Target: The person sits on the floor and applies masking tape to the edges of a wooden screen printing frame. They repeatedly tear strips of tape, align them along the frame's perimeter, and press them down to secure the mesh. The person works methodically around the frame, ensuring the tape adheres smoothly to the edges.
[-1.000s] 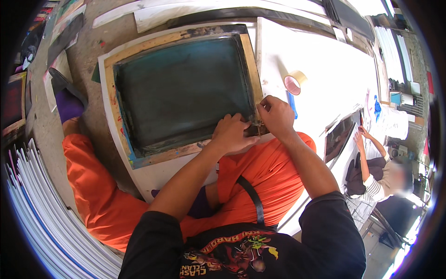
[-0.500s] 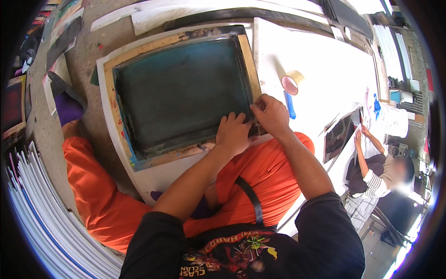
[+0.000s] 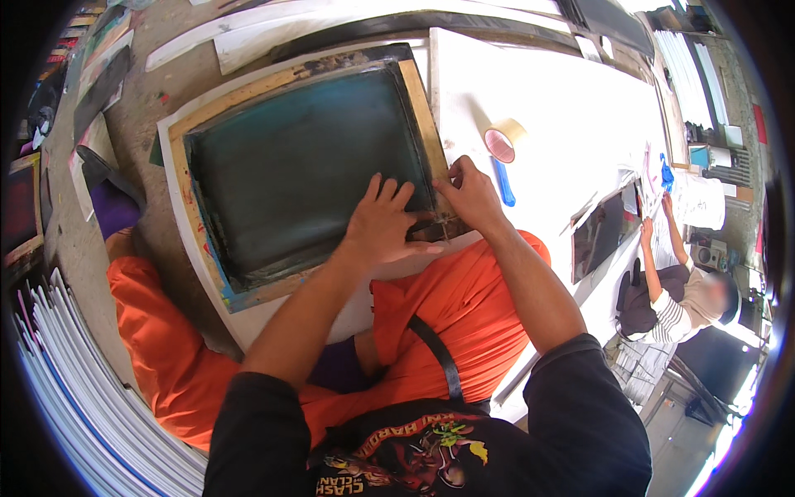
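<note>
A wooden-framed printing screen (image 3: 421,103) with dark blue-green mesh lies on a white sheet in front of my crossed legs. Over its near right corner my left hand (image 3: 377,217) is spread, fingertips on the mesh edge and thumb apart. Just beyond that corner, my right hand (image 3: 474,195) has thumb and fingers drawn together at the frame's right rail. Whatever is pinched there is too small to make out. A tan tape roll (image 3: 508,139) stands on the white board to the right, beside a blue-handled tool (image 3: 503,182).
The white board (image 3: 555,91) stretches far right. Another person (image 3: 675,290) sits at the right, hands near a second dark framed screen (image 3: 609,232). Stacked white sheets (image 3: 99,398) fill the lower left. Long strips (image 3: 364,29) lie along the far side.
My left hand has lifted from the corner and spread its fingers, shifting left. The right hand stays pinched at the frame's right edge. The whole view has shifted slightly.
</note>
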`<state>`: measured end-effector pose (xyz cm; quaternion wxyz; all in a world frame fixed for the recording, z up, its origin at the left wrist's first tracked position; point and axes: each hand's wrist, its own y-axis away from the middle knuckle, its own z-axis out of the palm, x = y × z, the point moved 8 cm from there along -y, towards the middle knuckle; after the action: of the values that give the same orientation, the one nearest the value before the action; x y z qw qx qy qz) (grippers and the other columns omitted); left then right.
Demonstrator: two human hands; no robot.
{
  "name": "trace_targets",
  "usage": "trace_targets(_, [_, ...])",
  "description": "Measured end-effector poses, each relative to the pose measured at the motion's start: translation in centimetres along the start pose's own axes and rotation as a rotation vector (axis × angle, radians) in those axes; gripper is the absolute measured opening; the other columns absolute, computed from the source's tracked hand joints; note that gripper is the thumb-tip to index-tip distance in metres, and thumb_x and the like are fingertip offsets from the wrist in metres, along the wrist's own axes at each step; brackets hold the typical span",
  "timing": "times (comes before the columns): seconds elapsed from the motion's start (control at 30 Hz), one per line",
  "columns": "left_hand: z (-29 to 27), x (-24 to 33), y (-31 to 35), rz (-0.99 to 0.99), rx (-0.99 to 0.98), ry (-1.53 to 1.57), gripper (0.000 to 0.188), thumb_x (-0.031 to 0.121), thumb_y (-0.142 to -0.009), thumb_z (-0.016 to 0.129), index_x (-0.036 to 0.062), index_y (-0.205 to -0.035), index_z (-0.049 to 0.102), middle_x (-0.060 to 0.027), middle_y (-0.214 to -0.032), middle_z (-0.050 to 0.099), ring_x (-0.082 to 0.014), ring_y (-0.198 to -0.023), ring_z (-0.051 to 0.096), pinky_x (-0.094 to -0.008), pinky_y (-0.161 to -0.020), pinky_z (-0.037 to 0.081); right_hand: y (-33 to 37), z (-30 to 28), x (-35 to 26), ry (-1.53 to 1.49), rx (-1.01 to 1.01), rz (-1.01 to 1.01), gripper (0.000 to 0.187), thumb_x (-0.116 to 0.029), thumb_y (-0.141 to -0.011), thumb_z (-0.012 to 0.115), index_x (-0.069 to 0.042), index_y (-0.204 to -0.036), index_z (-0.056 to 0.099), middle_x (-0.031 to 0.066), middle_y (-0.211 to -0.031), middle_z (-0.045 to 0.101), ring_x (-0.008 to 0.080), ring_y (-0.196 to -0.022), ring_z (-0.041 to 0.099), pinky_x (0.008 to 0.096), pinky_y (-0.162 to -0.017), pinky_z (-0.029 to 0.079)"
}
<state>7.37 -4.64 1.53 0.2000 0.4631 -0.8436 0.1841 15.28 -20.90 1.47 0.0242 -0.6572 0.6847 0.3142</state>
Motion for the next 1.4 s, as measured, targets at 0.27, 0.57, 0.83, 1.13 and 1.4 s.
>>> trace_targets(0.27, [-0.1, -0.4, -0.7, 0.093, -0.106, -0.052, 0.081, 0.085, -0.079, 0.062, 0.0265, -0.133, 0.076, -0.0137, -0.128, 0.057, -0.0347, -0.126, 0.050, -0.0565, -0.124, 0.026, -0.4, 0.4, 0.5, -0.024, 0.016, -0.034, 0.043, -0.034, -0.091, 0.081, 0.002, -0.102, 0.060, 0.0169, -0.088, 0.070, 0.0292, -0.083, 0.069, 0.0419, -0.074, 0.053])
trace_targets(0.57, [2.2, 2.5, 0.6, -0.316, -0.048, 0.068, 0.071, 0.053, -0.081, 0.083, 0.0119, -0.138, 0.069, -0.0107, -0.126, 0.059, -0.0323, -0.121, 0.051, -0.0492, -0.108, 0.038, -0.4, 0.3, 0.0, -0.007, -0.028, -0.010, 0.042, -0.035, -0.090, 0.079, 0.000, -0.102, 0.060, 0.0188, -0.088, 0.070, 0.0348, -0.086, 0.070, 0.0451, -0.076, 0.053])
trace_targets(0.83, [3.2, 2.5, 0.1, -0.348, -0.123, 0.106, 0.061, 0.038, -0.083, 0.083, 0.0157, -0.139, 0.069, -0.0059, -0.127, 0.063, -0.0304, -0.121, 0.053, -0.0462, -0.106, 0.039, -0.5, 0.8, -0.4, 0.045, 0.034, -0.072, 0.032, -0.027, -0.091, 0.075, 0.000, -0.099, 0.060, 0.0153, -0.085, 0.068, 0.0309, -0.081, 0.068, 0.0431, -0.075, 0.052])
trace_targets(1.13, [3.0, 3.4, 1.5, -0.362, 0.099, 0.163, 0.046, 0.022, -0.079, 0.082, 0.0140, -0.124, 0.076, -0.0019, -0.118, 0.068, -0.0286, -0.113, 0.057, -0.0458, -0.104, 0.040, -0.2, 0.5, -0.8, 0.007, 0.005, -0.053, 0.034, -0.028, -0.091, 0.075, 0.000, -0.101, 0.060, 0.0157, -0.087, 0.070, 0.0328, -0.084, 0.069, 0.0439, -0.077, 0.053])
trace_targets(1.4, [2.7, 3.0, 0.5, -0.473, -0.056, 0.135, 0.047, 0.030, -0.080, 0.084, 0.0121, -0.122, 0.074, -0.0046, -0.118, 0.066, -0.0286, -0.113, 0.057, -0.0445, -0.096, 0.042, -0.3, 0.6, -0.6, -0.015, -0.015, -0.046, 0.034, -0.029, -0.090, 0.076, 0.000, -0.101, 0.060, 0.0163, -0.088, 0.069, 0.0336, -0.085, 0.069, 0.0440, -0.078, 0.053])
